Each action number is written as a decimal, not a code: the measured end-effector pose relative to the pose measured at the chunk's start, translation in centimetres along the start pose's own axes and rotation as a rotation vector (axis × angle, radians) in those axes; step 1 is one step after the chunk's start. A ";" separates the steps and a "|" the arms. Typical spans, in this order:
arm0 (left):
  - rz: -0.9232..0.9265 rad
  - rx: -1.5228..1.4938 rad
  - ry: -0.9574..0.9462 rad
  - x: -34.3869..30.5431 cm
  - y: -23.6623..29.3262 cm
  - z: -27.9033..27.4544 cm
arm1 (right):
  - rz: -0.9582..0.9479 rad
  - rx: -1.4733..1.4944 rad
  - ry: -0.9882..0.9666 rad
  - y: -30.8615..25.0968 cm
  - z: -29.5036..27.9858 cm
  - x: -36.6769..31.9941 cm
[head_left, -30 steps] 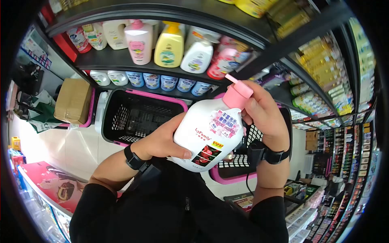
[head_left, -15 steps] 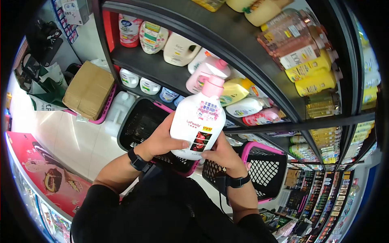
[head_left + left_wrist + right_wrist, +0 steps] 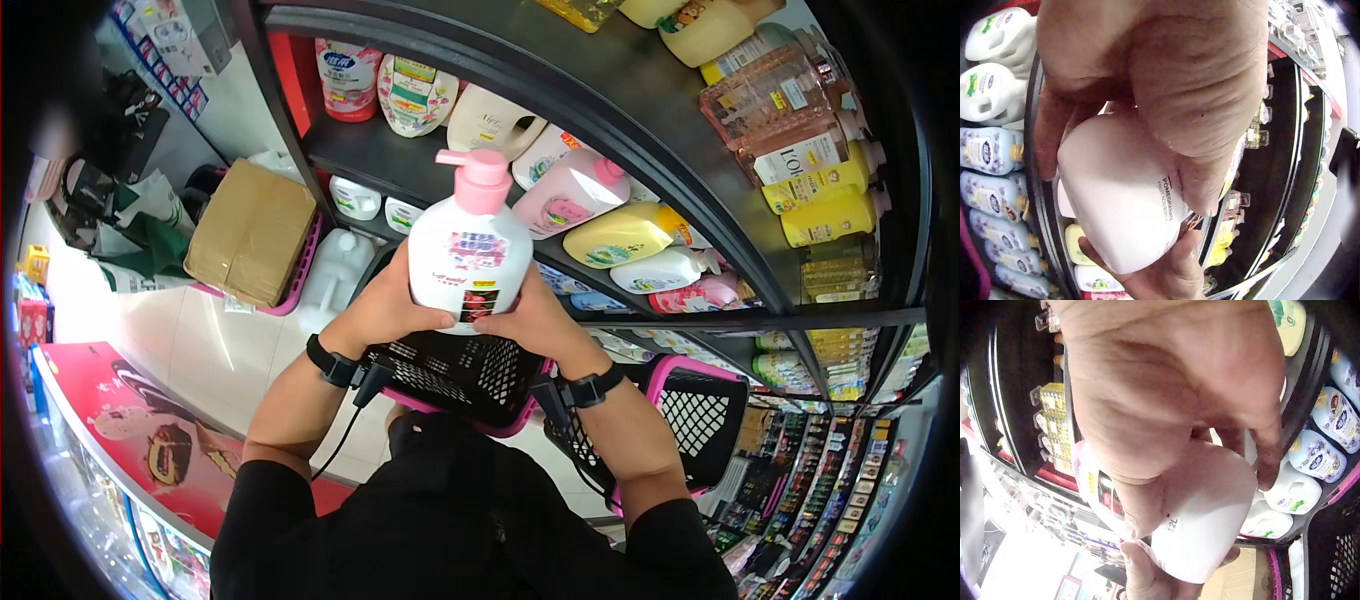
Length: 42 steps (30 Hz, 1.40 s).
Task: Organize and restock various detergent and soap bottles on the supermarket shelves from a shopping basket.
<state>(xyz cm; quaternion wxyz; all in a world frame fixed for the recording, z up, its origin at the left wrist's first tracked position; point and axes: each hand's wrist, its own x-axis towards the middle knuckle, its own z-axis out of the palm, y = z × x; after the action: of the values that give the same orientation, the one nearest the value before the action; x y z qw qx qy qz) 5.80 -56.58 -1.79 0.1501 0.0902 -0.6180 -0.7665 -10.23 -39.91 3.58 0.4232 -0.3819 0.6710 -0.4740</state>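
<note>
A white pump bottle of body wash (image 3: 470, 245) with a pink pump top stands upright between my two hands in the head view, in front of the shelf. My left hand (image 3: 388, 305) grips its lower left side, thumb across the front label. On the other side my right hand (image 3: 535, 318) holds the lower right, its thumb nearly meeting the left one. The left wrist view shows the bottle's base (image 3: 1129, 200) and the word POMEGRANATE on its side. In the right wrist view the white bottle (image 3: 1204, 506) reads 1.2L beside the thumb.
Black shopping baskets with pink rims, one (image 3: 460, 375) under the bottle and another (image 3: 695, 410) to the right, stand below. Shelves hold a pink bottle (image 3: 570, 195), a yellow bottle (image 3: 620, 235) and several others. A cardboard box (image 3: 250, 232) and a white jug (image 3: 338, 275) are at the left.
My right hand has moved from the pump top down to the bottle's lower right side. The bottle has gone from tilted to upright, and the head view has swung round relative to the shelves.
</note>
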 end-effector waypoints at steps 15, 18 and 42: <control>0.128 0.401 -0.019 8.4 0.9 -5.8 | -0.118 -0.034 0.247 4.5 -0.7 9.6; 0.158 0.499 -0.025 10.0 0.7 -6.5 | -0.100 -0.036 0.312 4.2 -1.0 10.4; 0.109 0.542 -0.124 15.9 -3.5 -6.7 | 0.398 -0.211 0.383 14.0 0.8 -15.6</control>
<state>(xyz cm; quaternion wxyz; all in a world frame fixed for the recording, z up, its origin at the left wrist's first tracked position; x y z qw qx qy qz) -7.38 -67.53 -5.93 0.1232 0.0467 -0.8124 -0.5680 -5.61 -22.28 -6.75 0.3315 -0.1881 0.8460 -0.3729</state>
